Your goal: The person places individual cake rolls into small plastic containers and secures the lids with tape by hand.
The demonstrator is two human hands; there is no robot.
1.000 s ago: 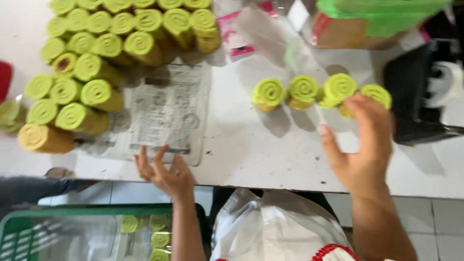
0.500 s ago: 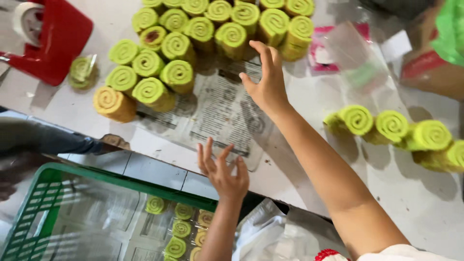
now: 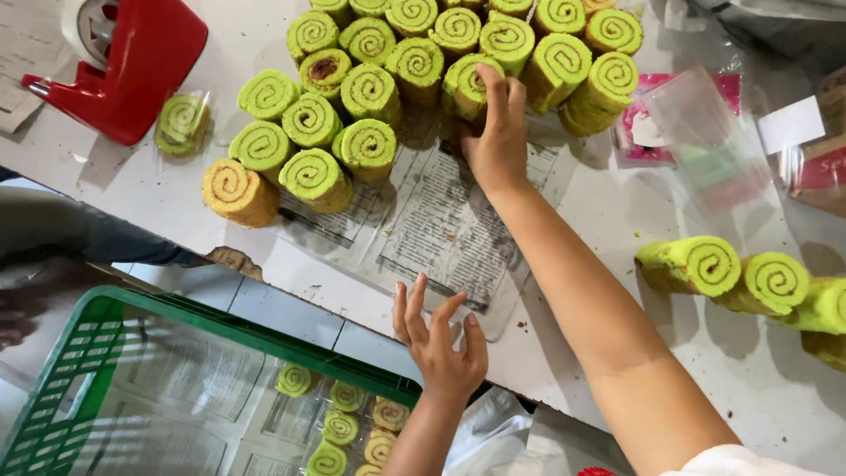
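A green spiral-patterned sponge roll slice stands on end in the middle of a crowded batch of similar green swirl cake rolls on a white worktop, at the upper edge of a sheet of printed newspaper. The right hand reaches across the table and its fingers curl over this roll, closing on it from above; the thumb side is hidden, so how firm the grasp is cannot be told. The left hand hovers at the near table edge with fingers spread, holding nothing. To take this roll cleanly, a light pinch on the firm outer sides and a straight upward lift would probably serve best, since the cake looks soft and its neighbours press against it. Below the table edge sits a green plastic crate lined with paper, with several wrapped rolls inside. A red tape dispenser stands at upper left, beside one roll in clear film. More rolls lie in a row at right, cut off by the frame. Clear plastic bags at upper right are blurred, and a dark sleeve at left belongs to another person whose hand is indistinct.
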